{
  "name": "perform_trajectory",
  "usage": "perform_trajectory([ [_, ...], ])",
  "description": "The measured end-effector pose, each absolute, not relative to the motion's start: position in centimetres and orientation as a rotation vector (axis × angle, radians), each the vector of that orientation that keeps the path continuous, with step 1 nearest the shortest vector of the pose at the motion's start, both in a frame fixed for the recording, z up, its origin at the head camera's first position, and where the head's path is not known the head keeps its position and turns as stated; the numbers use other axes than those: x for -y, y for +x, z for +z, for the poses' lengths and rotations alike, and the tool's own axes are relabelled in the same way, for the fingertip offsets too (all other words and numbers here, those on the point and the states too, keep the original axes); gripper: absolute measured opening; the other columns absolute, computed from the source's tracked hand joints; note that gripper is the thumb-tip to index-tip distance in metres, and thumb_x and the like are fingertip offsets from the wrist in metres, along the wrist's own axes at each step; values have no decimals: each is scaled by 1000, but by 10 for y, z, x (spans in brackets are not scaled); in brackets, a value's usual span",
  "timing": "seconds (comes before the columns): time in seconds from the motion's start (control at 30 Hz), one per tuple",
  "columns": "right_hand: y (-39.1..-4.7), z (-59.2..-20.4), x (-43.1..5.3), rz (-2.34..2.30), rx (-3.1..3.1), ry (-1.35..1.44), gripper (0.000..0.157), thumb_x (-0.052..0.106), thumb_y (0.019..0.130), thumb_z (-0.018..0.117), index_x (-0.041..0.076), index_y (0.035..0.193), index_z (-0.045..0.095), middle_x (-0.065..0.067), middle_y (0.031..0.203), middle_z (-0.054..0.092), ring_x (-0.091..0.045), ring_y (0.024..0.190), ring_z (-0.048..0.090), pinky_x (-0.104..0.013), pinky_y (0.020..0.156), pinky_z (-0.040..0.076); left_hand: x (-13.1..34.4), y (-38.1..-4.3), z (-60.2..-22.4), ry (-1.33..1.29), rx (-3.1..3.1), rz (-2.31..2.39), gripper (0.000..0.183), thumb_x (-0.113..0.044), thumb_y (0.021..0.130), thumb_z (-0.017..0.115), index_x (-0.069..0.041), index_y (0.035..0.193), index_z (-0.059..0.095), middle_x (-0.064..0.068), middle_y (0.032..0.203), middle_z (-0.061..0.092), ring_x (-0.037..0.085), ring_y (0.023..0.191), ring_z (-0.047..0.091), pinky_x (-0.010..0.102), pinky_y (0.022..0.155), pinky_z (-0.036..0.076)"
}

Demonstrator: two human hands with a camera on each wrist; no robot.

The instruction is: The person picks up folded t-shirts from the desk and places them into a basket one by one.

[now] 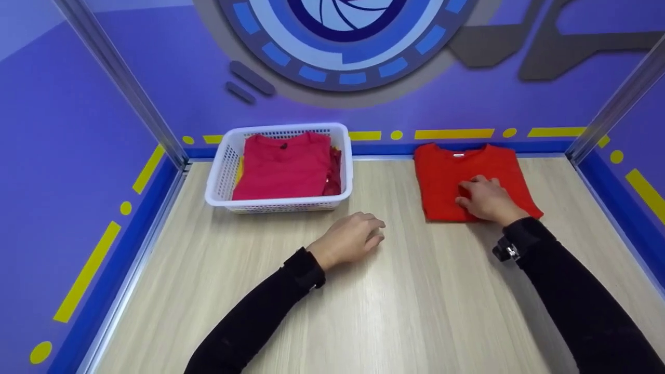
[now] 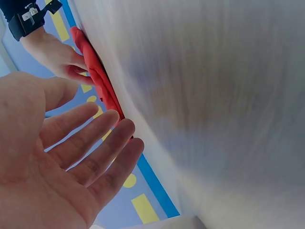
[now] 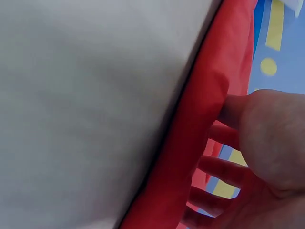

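Observation:
A folded red T-shirt [image 1: 441, 174] lies flat on the table at the right, its neckline toward the back wall. My right hand [image 1: 489, 199] is over its front part, fingertips touching the cloth; in the right wrist view the thumb and spread fingers [image 3: 221, 169] meet the shirt's surface without gripping it. My left hand [image 1: 349, 239] hovers low over the table between the basket and the shirt. The left wrist view shows that palm [image 2: 52, 176] with loosely extended fingers and nothing in them.
A white plastic basket [image 1: 275, 202] stands at the back left, holding a folded pink-red T-shirt [image 1: 286, 169] on top of yellow and dark red cloth. Purple panels [image 1: 156, 62] wall in the light wooden table [image 1: 395, 301] at the back and sides.

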State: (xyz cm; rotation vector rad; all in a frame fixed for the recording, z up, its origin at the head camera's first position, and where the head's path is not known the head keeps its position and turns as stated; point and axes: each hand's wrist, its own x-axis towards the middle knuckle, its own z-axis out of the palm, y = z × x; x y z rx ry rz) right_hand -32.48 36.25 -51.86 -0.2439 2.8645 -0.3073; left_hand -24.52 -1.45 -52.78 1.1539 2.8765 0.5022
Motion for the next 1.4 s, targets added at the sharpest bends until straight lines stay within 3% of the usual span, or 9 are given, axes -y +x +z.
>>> perform_trajectory([
  [0.33, -318, -523, -289, -258, -2920, -346, 61, 36, 110, 67, 0, 158, 56, -33, 152, 50, -56, 132, 45, -71, 108, 47, 0, -256, -523, 1133, -2894, 499, 34, -30, 112, 63, -12, 138, 76, 3, 127, 80, 23, 119, 73, 37, 102, 61],
  [0.5, -314, -525, -252, -217, -2924, -347, 60, 38, 109, 69, 4, 157, 59, -30, 149, 54, -51, 129, 47, -70, 107, 50, -14, -270, -519, 1093, -2927, 488, 38, -32, 113, 62, -12, 143, 73, 4, 133, 77, 23, 123, 69, 36, 109, 58],
  [0.8, -310, -526, -199, -182, -2936, -437, 59, 41, 108, 71, 7, 155, 63, -26, 144, 58, -50, 132, 51, -70, 106, 55, -29, -295, -524, 784, -3056, 243, 40, -22, 108, 65, -6, 144, 69, 13, 145, 68, 33, 136, 61, 43, 117, 55],
  [1.0, -310, -525, -198, -221, -2913, -487, 59, 37, 107, 73, 7, 156, 62, -26, 145, 61, -47, 137, 54, -70, 118, 49, -32, -306, -529, 646, -3031, 203, 41, -22, 105, 69, -5, 142, 70, 15, 145, 63, 36, 136, 58, 39, 120, 50],
  [1.17, -319, -518, -217, -419, -2917, -564, 44, 21, 108, 70, 1, 148, 69, -27, 146, 65, -46, 140, 59, -66, 129, 36, -37, -310, -524, 590, -2979, 175, 40, -19, 104, 66, -6, 142, 70, 16, 147, 61, 37, 137, 56, 41, 116, 52],
  [1.3, -334, -516, -236, -438, -2999, -528, 40, 15, 109, 67, -2, 144, 69, -29, 152, 60, -51, 143, 54, -62, 125, 44, -45, -315, -522, 541, -2976, 145, 48, -23, 107, 60, -4, 151, 63, 19, 149, 59, 40, 140, 55, 43, 115, 54],
  [1.4, -346, -517, -245, -311, -3009, -453, 46, 18, 110, 65, -3, 151, 63, -30, 158, 54, -53, 146, 49, -62, 123, 47, -48, -321, -521, 503, -2992, 126, 54, -25, 109, 55, 0, 156, 56, 21, 151, 58, 43, 142, 53, 46, 123, 47],
])
